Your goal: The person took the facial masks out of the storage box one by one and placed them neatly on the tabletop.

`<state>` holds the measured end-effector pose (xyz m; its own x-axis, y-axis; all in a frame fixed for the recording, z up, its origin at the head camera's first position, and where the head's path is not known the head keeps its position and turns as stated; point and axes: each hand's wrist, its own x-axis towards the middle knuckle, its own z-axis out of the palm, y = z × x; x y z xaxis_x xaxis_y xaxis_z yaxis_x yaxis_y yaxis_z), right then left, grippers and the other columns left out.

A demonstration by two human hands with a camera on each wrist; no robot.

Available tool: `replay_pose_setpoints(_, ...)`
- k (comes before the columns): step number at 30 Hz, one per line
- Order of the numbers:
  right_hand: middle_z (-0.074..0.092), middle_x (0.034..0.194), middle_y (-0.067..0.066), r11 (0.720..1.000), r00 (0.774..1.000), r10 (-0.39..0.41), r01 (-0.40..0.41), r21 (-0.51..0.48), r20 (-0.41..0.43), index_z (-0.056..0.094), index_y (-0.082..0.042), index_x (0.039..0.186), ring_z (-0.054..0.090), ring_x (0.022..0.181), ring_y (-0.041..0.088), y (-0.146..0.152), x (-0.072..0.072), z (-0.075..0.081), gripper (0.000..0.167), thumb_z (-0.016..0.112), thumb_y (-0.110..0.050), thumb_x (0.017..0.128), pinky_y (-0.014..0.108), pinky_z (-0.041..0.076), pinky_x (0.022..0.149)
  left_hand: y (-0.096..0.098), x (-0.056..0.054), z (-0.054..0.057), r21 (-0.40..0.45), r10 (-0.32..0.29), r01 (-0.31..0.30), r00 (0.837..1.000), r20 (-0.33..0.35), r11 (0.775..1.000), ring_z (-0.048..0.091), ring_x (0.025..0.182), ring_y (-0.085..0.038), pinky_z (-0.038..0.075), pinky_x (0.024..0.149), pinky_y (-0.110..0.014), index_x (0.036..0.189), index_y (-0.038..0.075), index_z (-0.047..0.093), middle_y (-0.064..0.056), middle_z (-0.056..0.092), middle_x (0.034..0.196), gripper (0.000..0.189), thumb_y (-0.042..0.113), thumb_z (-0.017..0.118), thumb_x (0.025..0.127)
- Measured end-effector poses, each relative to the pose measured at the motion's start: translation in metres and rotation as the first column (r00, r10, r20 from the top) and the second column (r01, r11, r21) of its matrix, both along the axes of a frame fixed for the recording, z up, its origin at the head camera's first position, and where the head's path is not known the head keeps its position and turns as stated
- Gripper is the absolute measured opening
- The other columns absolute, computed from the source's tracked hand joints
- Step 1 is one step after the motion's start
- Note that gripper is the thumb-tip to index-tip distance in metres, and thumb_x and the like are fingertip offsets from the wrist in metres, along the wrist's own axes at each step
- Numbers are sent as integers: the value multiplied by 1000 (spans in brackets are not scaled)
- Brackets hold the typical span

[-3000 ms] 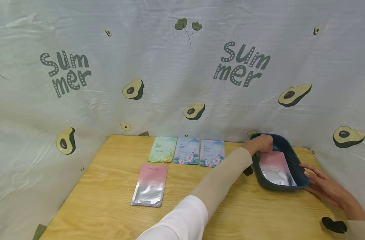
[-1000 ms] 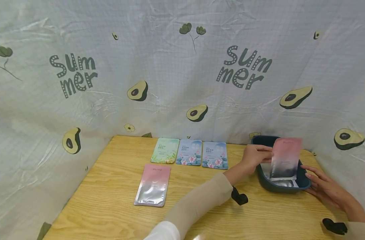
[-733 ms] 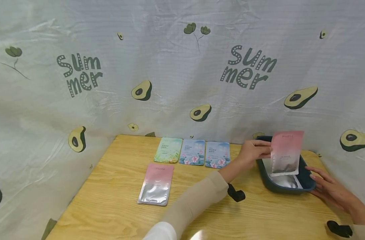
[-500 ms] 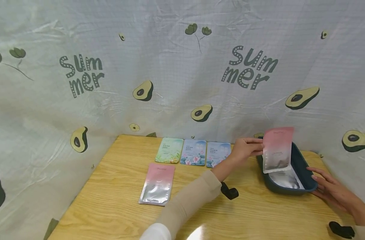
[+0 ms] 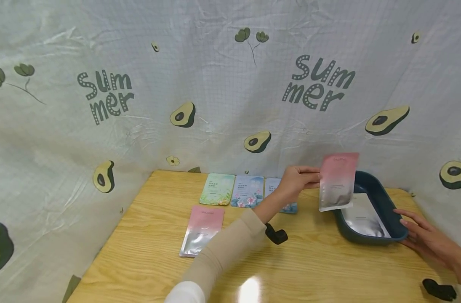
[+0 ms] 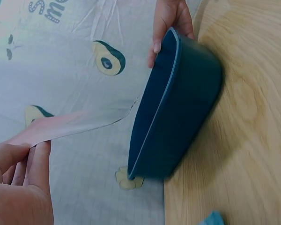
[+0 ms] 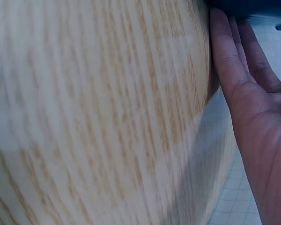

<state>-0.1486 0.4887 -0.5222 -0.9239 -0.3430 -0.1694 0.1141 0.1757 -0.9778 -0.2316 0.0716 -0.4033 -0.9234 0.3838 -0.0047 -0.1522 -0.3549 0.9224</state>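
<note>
My left hand (image 5: 295, 184) pinches the edge of a pink-and-silver sheet mask sachet (image 5: 338, 183), held upright at the left side of a dark teal plastic bin (image 5: 366, 240). In the left wrist view the sachet (image 6: 79, 125) shows nearly edge-on, its far end close to the bin's rim. My right hand (image 5: 429, 240) holds the bin's right end, fingertips at the rim and other fingers low on the outside. Inside the bin lies another silver sachet (image 5: 364, 216).
At the table's back edge lie a green sachet (image 5: 217, 189) and two blue ones, the second blue sachet (image 5: 289, 208) partly behind my left hand. A pink-and-silver sachet (image 5: 203, 225) lies in front, partly covered by my sleeve. A printed curtain (image 5: 215, 84) hangs behind.
My left hand reached into the bin, drew out the pink-and-silver sachet, then carried it up and left past the bin's side. The right hand stays at the bin's right end.
</note>
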Motion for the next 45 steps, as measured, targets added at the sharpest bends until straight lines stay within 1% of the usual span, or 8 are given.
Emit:
replay_pose_setpoints(2, 36, 124, -27, 1000, 1000, -4, 4, -2, 7, 34, -37, 153, 53, 108, -16, 0, -2, 1, 43, 32, -18, 114, 20, 58, 81, -8, -2, 1, -3, -4, 4, 1000, -8, 1000, 74, 99, -32, 63, 81, -32, 113, -9, 73, -20, 75, 103, 20, -7, 67, 94)
replay_pose_setpoints(8, 22, 140, -24, 999, 999, -28, 27, 45, 20, 31, -38, 155, 49, 106, -20, 1, -3, -1, 43, 33, -23, 114, 19, 57, 81, -30, -5, 4, -35, -2, 2, 1000, -13, 999, 75, 89, -21, 63, 81, -32, 115, -9, 72, -20, 75, 104, 21, -6, 67, 94)
replay_pose_setpoints(15, 18, 141, -25, 993, 998, -54, 50, 110, 33, 27, -40, 158, 48, 104, -22, 1, -3, -3, 46, 34, -27, 114, 19, 57, 79, -54, -6, 11, -76, -13, 10, 999, -43, 997, 74, 98, -25, 63, 83, -32, 120, -10, 70, -21, 73, 113, 25, -5, 66, 96)
replay_pose_setpoints(18, 16, 141, -26, 991, 997, -62, 57, 123, 40, 26, -42, 157, 48, 103, -22, 2, -1, -3, 46, 34, -28, 114, 20, 58, 79, -64, -5, 14, -91, -24, 19, 998, -52, 996, 75, 96, -24, 63, 84, -33, 120, -9, 70, -21, 73, 113, 24, -5, 66, 96)
replay_pose_setpoints(24, 11, 146, -26, 994, 999, -50, 48, 93, 19, 25, -40, 159, 49, 104, -21, 1, 1, -3, 48, 33, -25, 114, 20, 58, 79, -89, 0, 17, -141, -26, 17, 998, -63, 990, 75, 97, -24, 62, 87, -36, 122, -10, 68, -22, 71, 118, 27, -4, 65, 97)
replay_pose_setpoints(32, 9, 147, -26, 996, 999, -31, 29, 87, 24, 22, -39, 159, 49, 105, -21, 1, 0, -2, 48, 32, -24, 114, 20, 57, 79, -126, 8, 14, -197, -31, 28, 999, -16, 980, 75, 87, -16, 62, 88, -36, 126, -11, 65, -24, 70, 121, 30, -5, 64, 97)
replay_pose_setpoints(38, 14, 142, -26, 995, 998, -48, 44, 90, 39, 25, -42, 157, 50, 104, -21, 2, -1, -3, 47, 33, -25, 114, 20, 57, 79, -150, 13, 8, -246, -38, 32, 999, -19, 969, 75, 82, -14, 63, 84, -35, 124, -12, 66, -21, 72, 116, 29, -4, 65, 97)
replay_pose_setpoints(45, 10, 146, -27, 994, 999, -41, 39, 100, 24, 23, -41, 159, 48, 103, -22, 1, 0, -5, 49, 32, -25, 114, 20, 57, 78, -172, 20, 3, -281, -52, 39, 998, -41, 959, 73, 80, -13, 64, 76, -30, 122, -13, 67, -16, 75, 109, 27, -6, 65, 96)
